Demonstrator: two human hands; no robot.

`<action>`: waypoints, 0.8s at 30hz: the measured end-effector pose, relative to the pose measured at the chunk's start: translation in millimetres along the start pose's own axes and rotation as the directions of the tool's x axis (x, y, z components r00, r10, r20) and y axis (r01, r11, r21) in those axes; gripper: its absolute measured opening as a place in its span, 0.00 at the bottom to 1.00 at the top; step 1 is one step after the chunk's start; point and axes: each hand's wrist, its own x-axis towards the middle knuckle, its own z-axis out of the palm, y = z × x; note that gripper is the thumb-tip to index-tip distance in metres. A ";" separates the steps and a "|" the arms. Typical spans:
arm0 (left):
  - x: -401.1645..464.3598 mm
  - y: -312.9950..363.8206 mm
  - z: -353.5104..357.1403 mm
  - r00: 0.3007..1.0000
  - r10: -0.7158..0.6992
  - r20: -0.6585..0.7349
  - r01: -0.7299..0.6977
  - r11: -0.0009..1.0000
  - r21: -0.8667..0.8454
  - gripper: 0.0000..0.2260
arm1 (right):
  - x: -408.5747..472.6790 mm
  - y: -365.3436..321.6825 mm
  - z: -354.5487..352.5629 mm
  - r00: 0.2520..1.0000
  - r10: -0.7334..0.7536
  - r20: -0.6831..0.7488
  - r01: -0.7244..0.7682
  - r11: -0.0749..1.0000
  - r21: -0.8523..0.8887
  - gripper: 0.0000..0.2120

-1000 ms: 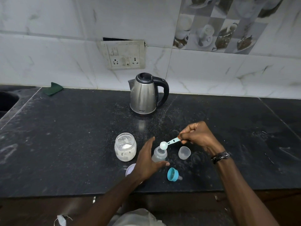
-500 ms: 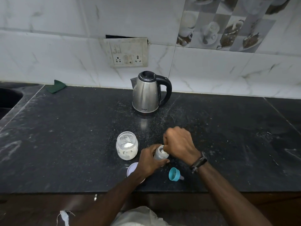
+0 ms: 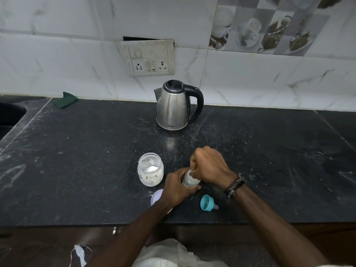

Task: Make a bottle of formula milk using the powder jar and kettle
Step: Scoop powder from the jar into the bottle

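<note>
A small clear baby bottle [image 3: 189, 179] stands on the black counter [image 3: 77, 160], and my left hand [image 3: 176, 186] is wrapped around its left side. My right hand [image 3: 210, 166] is closed in a fist right over the bottle's mouth; the scoop it holds is hidden inside the fist. The open glass powder jar [image 3: 150, 169], partly filled with white powder, stands just left of the bottle. The steel kettle [image 3: 174, 106] with a black handle sits at the back near the wall. The teal teat ring [image 3: 207, 202] lies on its side near the counter's front edge.
The jar's pale lid [image 3: 156, 196] lies flat by my left wrist. A green cloth [image 3: 65, 102] rests at the back left beside the sink [image 3: 9, 116]. A socket plate [image 3: 148, 57] hangs on the tiled wall above the kettle.
My right hand came left from holding the scoop out beside the bottle and turned over its mouth. My left hand closed around the bottle. The clear cap is now hidden behind my right hand.
</note>
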 end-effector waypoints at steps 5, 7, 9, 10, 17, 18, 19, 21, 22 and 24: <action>0.7 -2.4 -0.2 1.000 0.007 0.015 -0.007 1.000 0.003 0.21 | -6.3 -3.7 -1.5 1.000 -0.003 0.010 0.003 0.999 0.046 0.03; 0.7 -3.4 0.3 1.000 0.007 0.007 -0.007 1.000 -0.005 0.23 | -4.2 -2.2 -3.7 1.000 0.023 -0.015 -0.023 1.000 0.020 0.04; 0.7 -3.4 0.1 1.000 0.005 0.002 -0.005 1.000 -0.011 0.23 | -4.4 -4.0 -5.0 0.999 0.017 -0.037 -0.018 0.999 -0.039 0.05; 1.0 -3.1 0.2 1.000 0.006 0.006 -0.006 1.000 -0.001 0.23 | -4.6 -5.0 -4.7 1.000 0.009 -0.013 -0.009 1.000 -0.013 0.04; 1.8 -6.1 1.6 1.000 0.004 0.007 -0.004 0.999 -0.034 0.25 | -5.6 -3.4 -12.8 0.998 0.063 -0.031 -0.063 0.998 -0.006 0.05; 1.8 -6.2 1.5 1.000 0.003 0.012 -0.003 1.000 -0.030 0.24 | -6.4 -4.8 -12.2 0.999 0.054 -0.002 -0.054 0.998 0.033 0.04; 2.1 -6.1 1.3 1.000 0.001 0.018 -0.001 1.000 -0.028 0.23 | -6.9 -5.5 -12.6 0.998 0.053 0.036 -0.056 0.994 0.089 0.04; 2.0 -4.8 0.7 1.000 0.004 0.019 -0.003 1.000 -0.028 0.23 | -4.7 -4.8 -14.5 0.995 0.076 0.063 -0.083 0.988 0.128 0.05; 2.0 -4.2 1.0 1.000 0.005 0.016 -0.005 1.000 -0.031 0.24 | -3.5 -3.2 -14.6 0.996 0.082 0.041 -0.085 0.993 0.080 0.05; 1.6 -4.5 1.4 1.000 0.001 0.014 -0.001 0.999 -0.036 0.24 | -3.1 -2.9 -14.3 0.996 0.085 0.000 -0.085 0.996 0.001 0.04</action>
